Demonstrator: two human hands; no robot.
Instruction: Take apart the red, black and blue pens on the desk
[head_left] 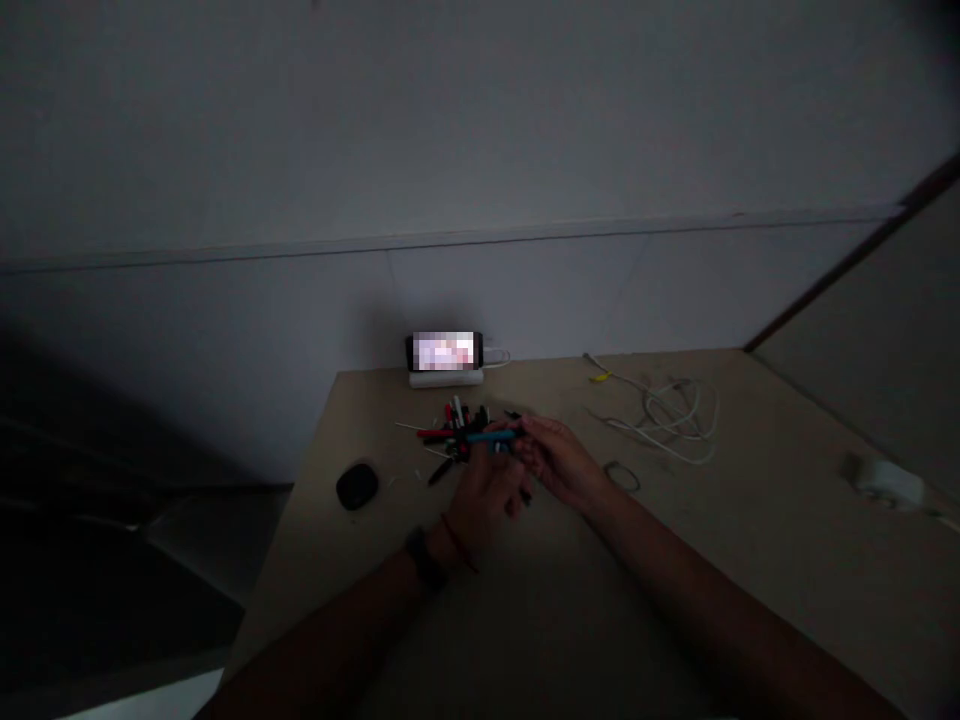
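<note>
A slim blue pen (491, 436) is held level between my two hands above the table. My left hand (486, 488) is closed around its near side, with a dark wristband and a red string at the wrist. The fingers of my right hand (559, 458) pinch the pen's dark right end. Just behind and to the left of my hands lies a loose pile of pens (456, 415) in red, white and black. My hands cover part of the pile, and the dim light blurs the details.
A lit phone (444, 351) leans on a white block (446, 379) near the wall. White cable (675, 420) lies coiled at the right, with a thin dark loop (622, 477) closer in. A black rounded case (358, 486) sits left; a white adapter (891, 483) is far right.
</note>
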